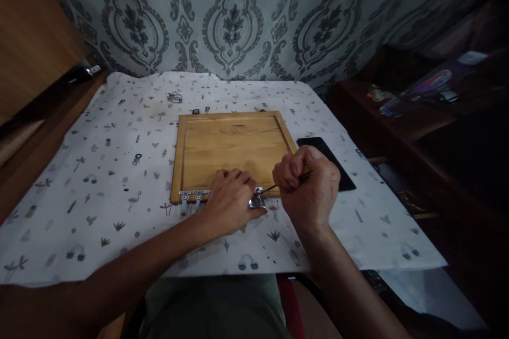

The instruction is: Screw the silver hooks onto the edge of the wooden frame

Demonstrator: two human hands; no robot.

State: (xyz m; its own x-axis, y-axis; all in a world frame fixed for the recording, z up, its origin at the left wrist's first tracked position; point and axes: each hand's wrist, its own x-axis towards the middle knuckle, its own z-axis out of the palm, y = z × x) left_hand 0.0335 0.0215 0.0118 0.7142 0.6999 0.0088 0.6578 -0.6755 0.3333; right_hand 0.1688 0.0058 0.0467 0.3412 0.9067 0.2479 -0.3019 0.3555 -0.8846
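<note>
A framed wooden panel (234, 143), like a small cabinet door, lies flat on the cloth. My left hand (229, 201) rests over its near edge, fingers on top and thumb below, gripping a shiny metal hinge (257, 200). My right hand (309, 185) is closed around a screwdriver (269, 189); its thin shaft slants down left to the hinge. The fist hides most of the handle, and whether the tip sits in a screw is too small to tell. Left of my left hand, two similar hinges (185, 200) (199, 197) sit along the same edge.
A white patterned cloth (99, 169) covers the table. Beside the panel's right edge lies a flat black device (336, 169). A small metal piece (175, 98) lies at the back left. Further right, a plastic bottle (433, 85) rests on dark furniture. The patterned wall (233, 21) stands behind.
</note>
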